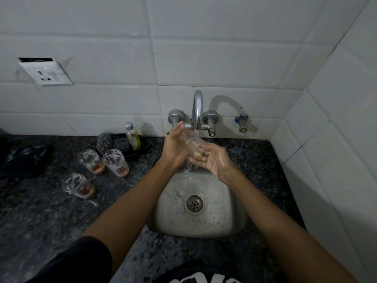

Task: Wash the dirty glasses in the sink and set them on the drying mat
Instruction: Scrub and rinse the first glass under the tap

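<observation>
- Head view: a clear glass is held over the steel sink, under the spout of the tap, with a thin stream of water running onto it and falling on towards the drain.
- The glass lies tilted, its long axis running from upper left near the spout down to lower right; which end is the mouth cannot be told, as the glass is clear and wet.
- The left hand wraps the upper left part of the glass, fingers curled over it just below the tap.
- The right hand, wet and shiny, cups the lower right end, its fingers curled round the glass; the two hands sit close together with the glass between them.
- On the dark speckled worktop left of the sink stand three more glasses, each with brownish dregs at the bottom: one at the back left, one just beside it to the right, and one nearer the camera.
- Behind them, against the tiled wall, lie a steel scrubber and a small bottle leaning in a dark dish.
- A white socket hangs loose on the wall at upper left.
</observation>
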